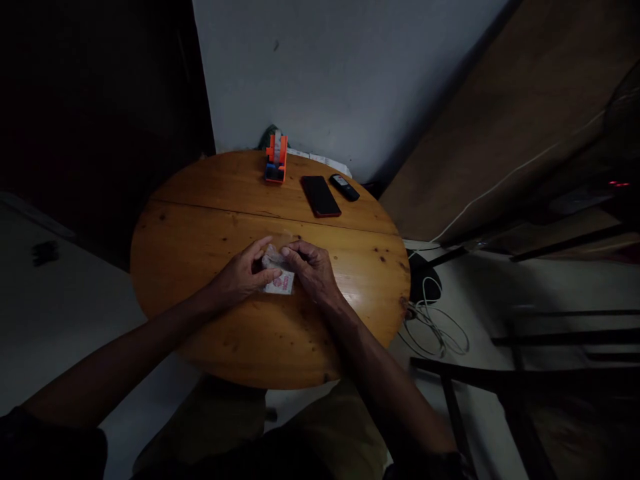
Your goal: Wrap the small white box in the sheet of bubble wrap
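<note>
A small whitish plastic bag [280,284] with red print is between my hands, low over the round wooden table [200,227]. My left hand [243,272] has its thumb across the bag's left part, with the fingers bent behind it. At the upper right of the bag, my right hand [313,270] pinches its crumpled clear edge between thumb and forefinger. Whether anything is inside the bag, I cannot tell.
Toward the back of the table stand an orange and blue tape dispenser [276,160], a dark phone [321,196] and a small black keypad phone or remote [345,187]. Coiled white cable [435,327] lies on the floor at right, near dark chair frames [480,377].
</note>
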The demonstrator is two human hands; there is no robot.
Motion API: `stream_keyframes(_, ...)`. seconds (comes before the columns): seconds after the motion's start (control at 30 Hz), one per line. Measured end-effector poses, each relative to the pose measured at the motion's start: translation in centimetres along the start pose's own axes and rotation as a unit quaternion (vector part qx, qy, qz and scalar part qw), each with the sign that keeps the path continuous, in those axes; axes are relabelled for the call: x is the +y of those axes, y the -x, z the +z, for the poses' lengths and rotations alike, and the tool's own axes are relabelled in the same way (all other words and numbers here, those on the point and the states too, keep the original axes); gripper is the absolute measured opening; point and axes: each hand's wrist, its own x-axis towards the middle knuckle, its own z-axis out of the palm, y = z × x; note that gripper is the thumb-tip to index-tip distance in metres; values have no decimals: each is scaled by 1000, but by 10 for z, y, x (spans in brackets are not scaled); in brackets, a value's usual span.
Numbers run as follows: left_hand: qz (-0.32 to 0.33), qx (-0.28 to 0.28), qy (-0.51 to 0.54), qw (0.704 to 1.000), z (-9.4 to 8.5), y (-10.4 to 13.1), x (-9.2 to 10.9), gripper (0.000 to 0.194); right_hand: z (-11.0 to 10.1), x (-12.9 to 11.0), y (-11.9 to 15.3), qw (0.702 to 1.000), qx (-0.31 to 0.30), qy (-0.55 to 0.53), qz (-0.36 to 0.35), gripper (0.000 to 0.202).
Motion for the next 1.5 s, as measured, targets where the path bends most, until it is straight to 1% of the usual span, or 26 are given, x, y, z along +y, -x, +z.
stream_keyframes(0.2, 18, 36, -29, 999, -2, -9, -5, 86, -4, 1, 3, 997, -12, 79, -14, 27)
stream_keyframes(0.33, 18, 28, -41, 999, -2, -7, -3, 86, -3, 2, 5, 994, -8, 103, -24, 26)
stream_keyframes(0.47, 26, 36, -68, 997, -3, -5, 0, 80, 0, 5, 6, 990, -4, 140, -30, 26)
stream_keyframes(0.57, 26, 43, -88, 995, -3, -6, 1, 75, 3, 9, 5, 984, 17, 172, -41, 26)
stream_keyframes(0.63, 29, 49, -89, 994, -3, -8, 0, 74, 5, 11, 4, 983, 30, 177, -42, 25)
stream_keyframes(0.83, 28, 57, -72, 995, -5, -8, -2, 74, 7, 13, -4, 989, 25, 145, -10, 24)
stream_keyframes(0.9, 51, 83, -103, 990, -6, -5, -1, 71, 7, 13, -5, 991, 34, 129, -8, 24)
stream_keyframes(0.97, 100, 122, -161, 974, -7, -1, 1, 59, 6, 14, -6, 993, 38, 111, -7, 23)
stream_keyframes(1.0, 124, 133, -191, 965, -7, 0, 3, 50, 6, 15, -6, 994, 39, 103, -8, 23)
stream_keyframes(1.03, 143, 135, -217, 956, -6, 2, 4, 42, 6, 16, -7, 995, 40, 96, -9, 22)
stream_keyframes(1.1, 165, 121, -250, 946, -6, 4, 6, 27, 6, 17, -8, 996, 43, 83, -14, 20)
stream_keyframes(1.17, 170, 104, -264, 944, -5, 4, 6, 19, 7, 18, -8, 996, 49, 68, -20, 18)
stream_keyframes(1.27, 163, 95, -271, 944, -6, 2, 4, 17, 7, 16, -8, 997, 51, 53, -24, 18)
stream_keyframes(1.33, 155, 94, -267, 947, -6, 0, 3, 18, 6, 13, -6, 997, 44, 64, -27, 18)
stream_keyframes(1.43, 147, 93, -255, 951, -7, -2, 2, 20, 2, 8, -3, 994, 15, 102, -40, 16)
stream_keyframes(1.5, 143, 91, -248, 954, -7, -2, 3, 19, -3, 7, -1, 990, -12, 128, -65, 15)
